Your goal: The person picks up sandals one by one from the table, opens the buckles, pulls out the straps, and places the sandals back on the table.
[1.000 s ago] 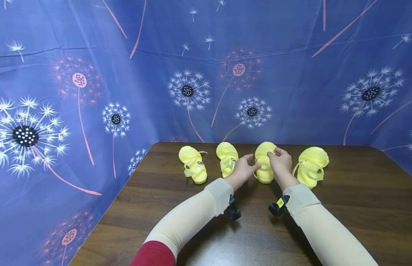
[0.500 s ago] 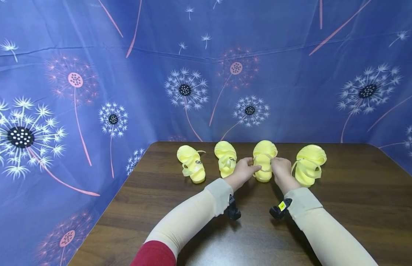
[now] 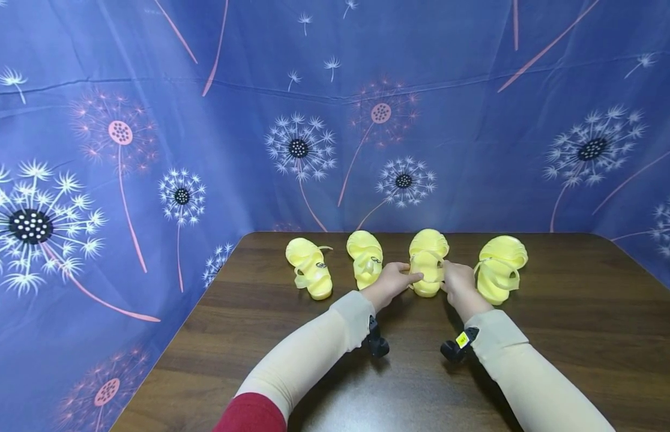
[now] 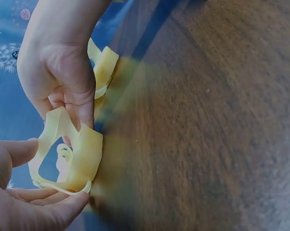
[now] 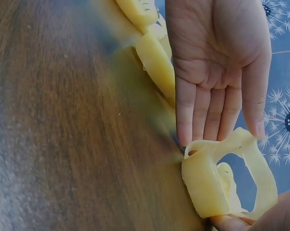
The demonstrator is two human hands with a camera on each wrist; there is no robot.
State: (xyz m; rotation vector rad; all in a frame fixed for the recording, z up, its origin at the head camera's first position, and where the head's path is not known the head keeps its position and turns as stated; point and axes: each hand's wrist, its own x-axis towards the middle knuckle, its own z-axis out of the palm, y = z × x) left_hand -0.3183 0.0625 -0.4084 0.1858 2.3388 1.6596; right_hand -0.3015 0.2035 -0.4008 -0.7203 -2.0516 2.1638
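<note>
Several yellow sandals stand in a row along the far side of the table. Both hands are at the third sandal from the left (image 3: 428,243). My left hand (image 3: 389,283) lies along its left side; in the right wrist view its fingers (image 5: 203,110) are straight, with the fingertips right at the sandal's side and the thumb by the strap's upper corner. My right hand (image 3: 460,288) is at the opposite side, pinching the sandal's strap edge; its fingertips are partly hidden in the right wrist view. An open cutout shows in the sandal's upper (image 4: 87,156).
Two more sandals (image 3: 310,270) (image 3: 364,258) stand to the left, and another sandal (image 3: 499,270) stands close beyond my right hand. The brown wooden table (image 3: 232,336) ends at a blue dandelion-print cloth (image 3: 464,180) hanging behind it.
My right hand has come down from over the third sandal's upper part to its right side, fingers now at the strap. My left hand stays almost where it was.
</note>
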